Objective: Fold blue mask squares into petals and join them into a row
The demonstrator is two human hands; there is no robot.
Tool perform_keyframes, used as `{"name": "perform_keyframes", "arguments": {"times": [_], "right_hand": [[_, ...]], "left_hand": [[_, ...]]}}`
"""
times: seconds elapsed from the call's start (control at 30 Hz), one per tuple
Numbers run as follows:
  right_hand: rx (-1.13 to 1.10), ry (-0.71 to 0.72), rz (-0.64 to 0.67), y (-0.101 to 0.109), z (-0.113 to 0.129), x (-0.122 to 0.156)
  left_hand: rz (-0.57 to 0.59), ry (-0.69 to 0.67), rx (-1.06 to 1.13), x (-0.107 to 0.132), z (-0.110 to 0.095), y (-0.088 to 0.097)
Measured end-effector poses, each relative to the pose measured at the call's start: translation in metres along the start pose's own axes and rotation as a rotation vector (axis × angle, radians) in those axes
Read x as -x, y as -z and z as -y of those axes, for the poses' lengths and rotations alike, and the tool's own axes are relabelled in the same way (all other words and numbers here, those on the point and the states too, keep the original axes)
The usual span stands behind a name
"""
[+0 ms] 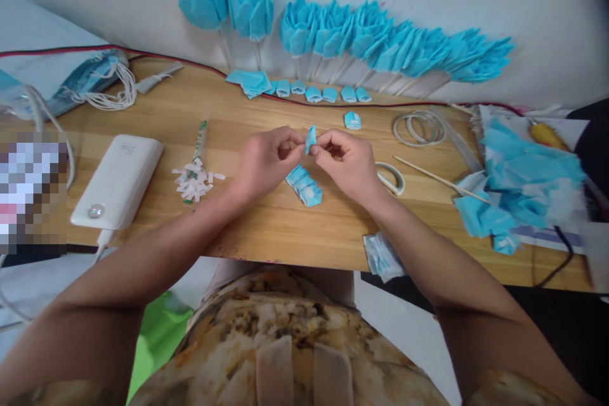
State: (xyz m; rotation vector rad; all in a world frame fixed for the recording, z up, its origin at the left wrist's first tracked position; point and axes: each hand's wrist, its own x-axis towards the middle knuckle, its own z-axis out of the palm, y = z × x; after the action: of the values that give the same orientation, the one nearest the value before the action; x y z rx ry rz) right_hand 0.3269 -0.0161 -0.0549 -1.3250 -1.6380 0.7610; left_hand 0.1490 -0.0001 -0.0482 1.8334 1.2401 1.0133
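Both hands meet over the middle of the desk, pinching a small piece of folded blue fabric [311,139] between them. My left hand [271,155] grips its left side with thumb and forefinger. On the other side my right hand [349,157] holds it the same way, fingers curled. Just below, a short row of overlapping folded blue petals [304,186] lies on the wood. One more folded petal [353,120] with a white patch sits beyond my right hand. Scissors [391,179], only a pale handle showing, lie partly hidden by my right hand.
Several blue fabric flowers [333,28] on sticks lean against the wall. White tape bits [194,181] and a white power bank [118,181] lie left. A wooden stick [440,179], coiled tubing [419,129] and a blue fabric heap [528,171] occupy the right.
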Motion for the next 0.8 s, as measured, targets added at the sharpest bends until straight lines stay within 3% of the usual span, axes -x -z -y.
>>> {"name": "perform_keyframes", "arguments": {"times": [0.8], "right_hand": [[-0.019,-0.007,0.025,-0.0006,-0.0014,0.0004]], "left_hand": [[0.034,0.07,0.11,-0.003,-0.0002,-0.0001]]}}
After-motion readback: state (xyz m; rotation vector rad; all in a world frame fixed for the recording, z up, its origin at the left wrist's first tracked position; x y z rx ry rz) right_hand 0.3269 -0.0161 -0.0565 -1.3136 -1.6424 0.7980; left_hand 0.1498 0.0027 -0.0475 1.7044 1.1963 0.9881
